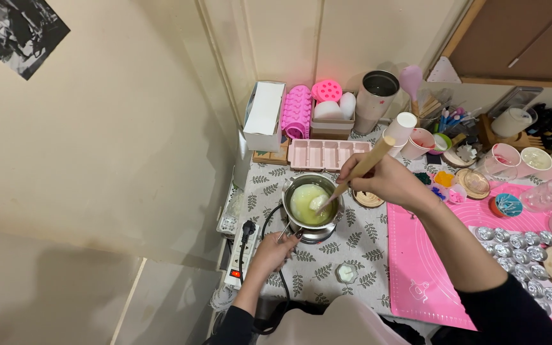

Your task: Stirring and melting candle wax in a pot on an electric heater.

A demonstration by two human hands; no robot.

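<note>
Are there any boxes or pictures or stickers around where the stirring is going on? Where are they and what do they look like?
White box: a tall carton standing at the back left of the table, beside the pink moulds.
Brown box: a small open cardboard one just right of it, holding pink and white moulds.
Picture: a black-and-white print tilted on the wall, top left.
No screens show.

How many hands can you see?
2. The left hand holds the handle of the metal pot; the right hand holds a wooden-handled spatula stirring the pale liquid inside.
</note>
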